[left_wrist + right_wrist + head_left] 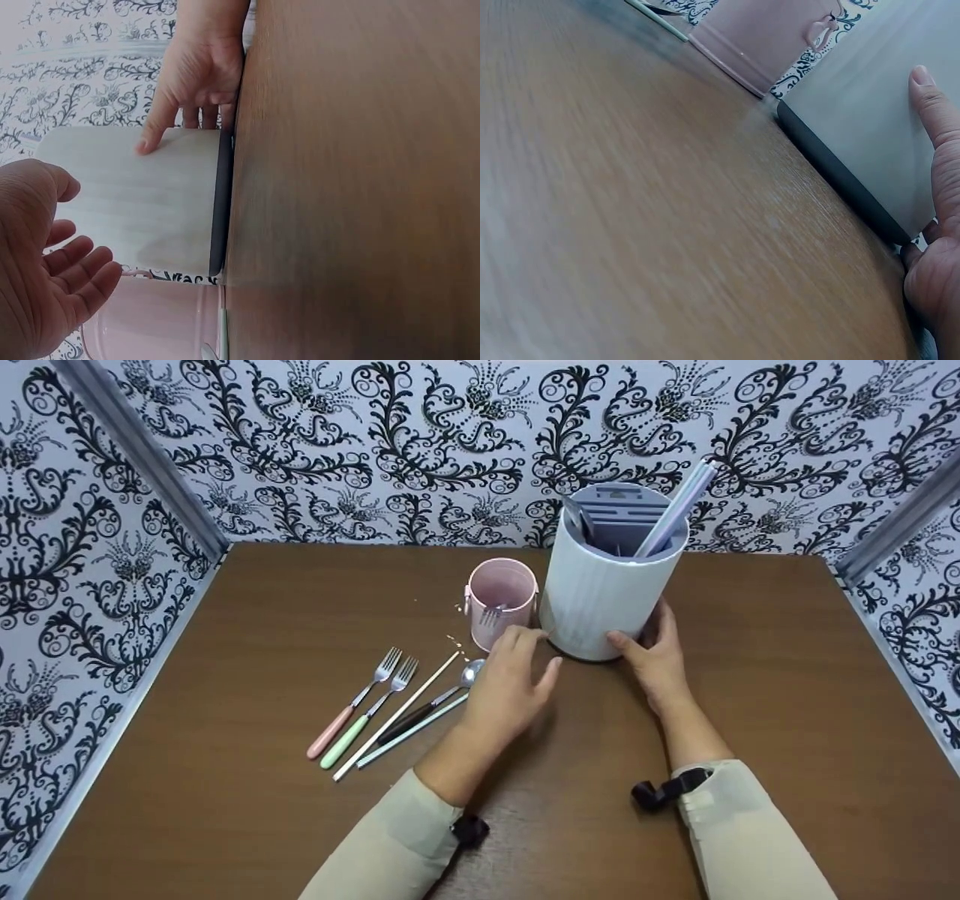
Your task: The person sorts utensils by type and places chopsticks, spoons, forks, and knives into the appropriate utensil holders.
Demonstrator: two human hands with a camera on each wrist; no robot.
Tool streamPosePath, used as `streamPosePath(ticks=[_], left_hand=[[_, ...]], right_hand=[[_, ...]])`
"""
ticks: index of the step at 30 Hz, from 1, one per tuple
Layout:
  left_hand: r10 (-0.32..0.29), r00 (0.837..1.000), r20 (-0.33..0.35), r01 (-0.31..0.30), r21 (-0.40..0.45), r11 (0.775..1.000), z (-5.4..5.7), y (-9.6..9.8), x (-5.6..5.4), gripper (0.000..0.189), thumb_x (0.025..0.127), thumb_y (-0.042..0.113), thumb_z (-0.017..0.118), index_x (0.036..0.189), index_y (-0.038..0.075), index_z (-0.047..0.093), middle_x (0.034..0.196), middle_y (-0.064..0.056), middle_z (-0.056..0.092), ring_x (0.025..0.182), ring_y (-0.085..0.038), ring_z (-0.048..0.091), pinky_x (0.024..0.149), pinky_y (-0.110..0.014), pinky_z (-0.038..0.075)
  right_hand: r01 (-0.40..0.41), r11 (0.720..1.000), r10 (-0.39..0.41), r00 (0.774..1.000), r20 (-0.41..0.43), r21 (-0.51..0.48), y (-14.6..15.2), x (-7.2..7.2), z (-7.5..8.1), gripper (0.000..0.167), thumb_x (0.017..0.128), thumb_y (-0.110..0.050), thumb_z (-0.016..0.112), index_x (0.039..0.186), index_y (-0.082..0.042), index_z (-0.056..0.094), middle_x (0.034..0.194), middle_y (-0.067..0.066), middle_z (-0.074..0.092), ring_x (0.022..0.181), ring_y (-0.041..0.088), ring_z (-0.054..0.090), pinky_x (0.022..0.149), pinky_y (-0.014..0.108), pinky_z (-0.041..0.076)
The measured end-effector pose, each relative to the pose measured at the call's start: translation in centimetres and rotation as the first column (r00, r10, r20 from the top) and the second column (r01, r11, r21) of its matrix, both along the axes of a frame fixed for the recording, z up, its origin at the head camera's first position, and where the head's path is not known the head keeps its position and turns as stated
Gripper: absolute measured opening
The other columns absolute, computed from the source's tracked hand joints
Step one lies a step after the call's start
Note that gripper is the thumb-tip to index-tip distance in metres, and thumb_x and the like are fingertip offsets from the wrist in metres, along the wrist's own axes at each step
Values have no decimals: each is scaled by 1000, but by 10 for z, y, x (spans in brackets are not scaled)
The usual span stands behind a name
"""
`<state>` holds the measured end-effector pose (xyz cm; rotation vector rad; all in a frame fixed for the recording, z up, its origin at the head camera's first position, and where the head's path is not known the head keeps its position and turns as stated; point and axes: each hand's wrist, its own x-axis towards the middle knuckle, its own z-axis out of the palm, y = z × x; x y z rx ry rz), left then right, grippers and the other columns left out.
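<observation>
A white utensil holder [600,600] with a grey slotted top stands upright toward the back of the table. My right hand [660,667] grips its lower right side, thumb on the front and fingers round behind. In the left wrist view the thumb lies against the white wall [135,202] just above the dark base. My left hand [510,682] has its fingers loosely bent and holds nothing; it hovers before the pink cup [487,634] and the holder. Inside the cup a fork [491,616] shows. Chopsticks [679,510] and a dark blade-like utensil [576,517] stick out of the holder.
Left of my left hand lie a pink-handled fork [330,733], a green-handled fork [346,741], a pale chopstick [397,712], a dark-handled spoon [409,724] and a light blue chopstick [412,733]. Patterned walls [337,450] border the brown table [225,660].
</observation>
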<state>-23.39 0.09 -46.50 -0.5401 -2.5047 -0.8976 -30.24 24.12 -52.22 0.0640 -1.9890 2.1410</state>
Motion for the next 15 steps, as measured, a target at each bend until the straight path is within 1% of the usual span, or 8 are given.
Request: streamPosePath(ticks=[3, 7, 10, 15], left_hand=[[10, 1000, 26, -10, -12, 1000, 0, -2, 1, 34, 98, 25, 70, 124, 5, 64, 118, -10, 65, 113, -26, 65, 103, -39, 54], [36, 997, 73, -32, -55, 998, 3, -7, 3, 34, 98, 28, 70, 125, 7, 65, 118, -9, 66, 113, -26, 67, 99, -42, 56], [50, 993, 105, -41, -84, 996, 4, -11, 4, 34, 98, 29, 70, 125, 8, 65, 118, -8, 67, 112, -27, 68, 96, -44, 57], [49, 986, 159, -33, -100, 994, 6, -17, 5, 35, 99, 30, 69, 125, 8, 65, 119, -9, 67, 113, -29, 67, 97, -45, 57]], right_hand=[[7, 1000, -7, 1000, 3, -4, 0, 0, 1, 98, 88, -7, 81, 164, -8, 21, 169, 11, 30, 154, 19, 30, 130, 35, 24], [12, 1000, -12, 1000, 20, -1, -1, 1, 2, 95, 89, 0, 76, 165, -7, 19, 169, 12, 29, 154, 20, 30, 129, 36, 24], [7, 1000, -7, 999, 34, 6, -2, 1, 3, 95, 89, 1, 75, 165, -7, 18, 170, 12, 28, 155, 21, 30, 130, 37, 24], [7, 1000, -7, 1000, 28, -8, -2, 1, 3, 95, 88, 3, 74, 164, -6, 19, 169, 13, 29, 153, 21, 31, 130, 38, 24]])
